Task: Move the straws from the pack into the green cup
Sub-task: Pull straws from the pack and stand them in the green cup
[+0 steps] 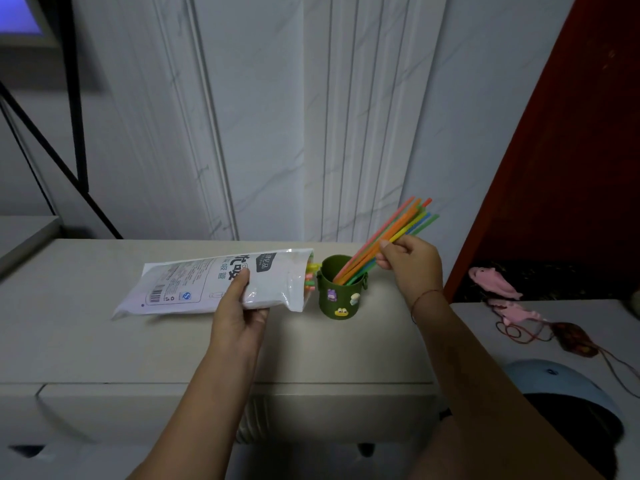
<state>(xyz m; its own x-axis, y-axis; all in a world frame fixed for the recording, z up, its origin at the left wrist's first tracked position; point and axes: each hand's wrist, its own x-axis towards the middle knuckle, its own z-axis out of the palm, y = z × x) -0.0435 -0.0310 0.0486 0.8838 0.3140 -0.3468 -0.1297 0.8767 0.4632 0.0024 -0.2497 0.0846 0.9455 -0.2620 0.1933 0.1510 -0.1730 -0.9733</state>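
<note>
Pinching a bundle of coloured straws (pixel 398 233) about halfway up, my right hand (pixel 408 268) has their lower ends down inside the green cup (pixel 341 299), while the tops lean up and to the right beyond the rim. My left hand (pixel 239 313) grips the pack (pixel 207 282) around its middle, thumb on top, holding it on its side just left of the cup, its open mouth almost at the cup's wall. A few straw ends (pixel 310 277) poke out of that mouth, so the pack is not emptied; how many lie inside I cannot tell through the white film. I judge the job well under way: this bundle is delivered once I let go, and at least one more pull from the pack is left. The cup stands on the pale cabinet top (pixel 104 341).
</note>
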